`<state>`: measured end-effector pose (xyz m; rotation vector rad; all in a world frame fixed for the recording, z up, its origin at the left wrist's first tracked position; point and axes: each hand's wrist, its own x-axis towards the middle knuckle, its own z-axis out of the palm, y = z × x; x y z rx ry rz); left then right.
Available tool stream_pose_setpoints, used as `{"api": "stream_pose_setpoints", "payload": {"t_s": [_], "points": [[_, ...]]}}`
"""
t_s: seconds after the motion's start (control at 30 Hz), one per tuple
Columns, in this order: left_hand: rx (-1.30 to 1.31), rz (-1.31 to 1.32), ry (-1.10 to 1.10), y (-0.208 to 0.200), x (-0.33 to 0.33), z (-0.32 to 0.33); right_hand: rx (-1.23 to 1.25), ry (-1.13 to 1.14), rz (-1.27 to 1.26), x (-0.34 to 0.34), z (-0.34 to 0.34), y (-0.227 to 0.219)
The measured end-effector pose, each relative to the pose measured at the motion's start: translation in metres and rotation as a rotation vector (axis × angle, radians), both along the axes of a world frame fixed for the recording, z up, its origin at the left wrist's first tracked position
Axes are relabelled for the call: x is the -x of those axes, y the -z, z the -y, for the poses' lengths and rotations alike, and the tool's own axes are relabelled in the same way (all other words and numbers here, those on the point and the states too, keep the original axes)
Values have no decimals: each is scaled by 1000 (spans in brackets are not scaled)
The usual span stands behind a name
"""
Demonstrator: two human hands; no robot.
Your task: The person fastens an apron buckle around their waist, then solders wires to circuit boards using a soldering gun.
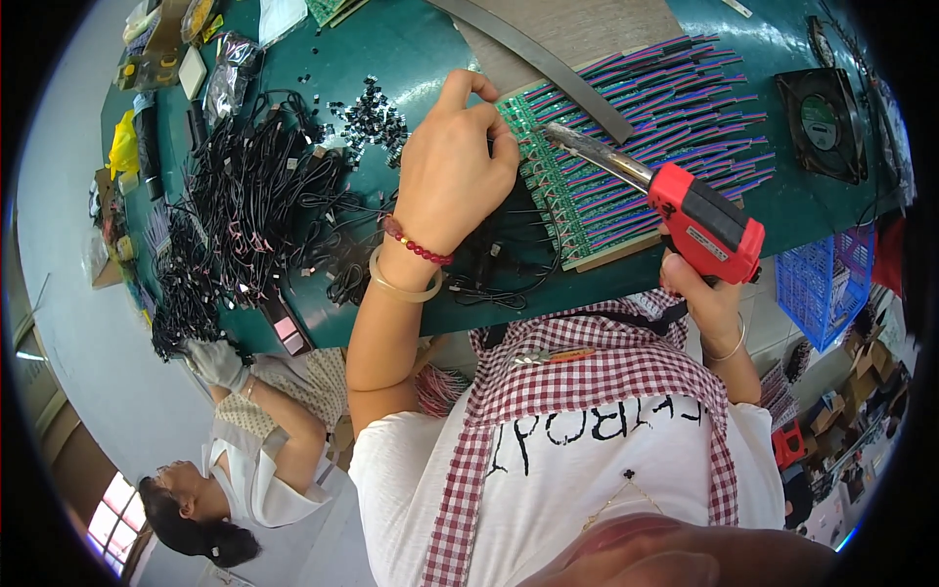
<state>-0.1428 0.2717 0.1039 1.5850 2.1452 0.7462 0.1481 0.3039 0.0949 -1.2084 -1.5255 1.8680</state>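
Observation:
My right hand [706, 293] grips a red soldering gun [706, 227]. Its metal tip [577, 143] lies over a row of small green circuit boards [567, 196] with purple, pink and blue wires [685, 98] fanned out behind them. My left hand [452, 168] wears a red bead bracelet and a pale bangle. It rests on the left end of the row, fingertips pinched at a board's edge close to the tip. Whatever small thing sits between the fingers is hidden.
The green table [391, 49] holds a heap of black cables [254, 205], a pile of small black parts [372, 117], a grey strip [548, 61] and a black fan [822, 122]. A blue basket [822, 289] hangs at the right. A co-worker's gloved hand [217, 362] reaches in at lower left.

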Motion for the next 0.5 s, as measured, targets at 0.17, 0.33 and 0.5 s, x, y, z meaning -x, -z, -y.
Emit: {"api": "stream_pose_setpoints", "payload": {"t_s": [0.17,0.33,0.5], "points": [[-21,-18,0,-1,-2,0,0,-2,-15,1,1,-1],[-25,-36,0,0,-2,0,-13,-12,-20,0,1,0],[-19,-56,-7,1,-3,-2,-25,-4,1,0,1,0]]}}
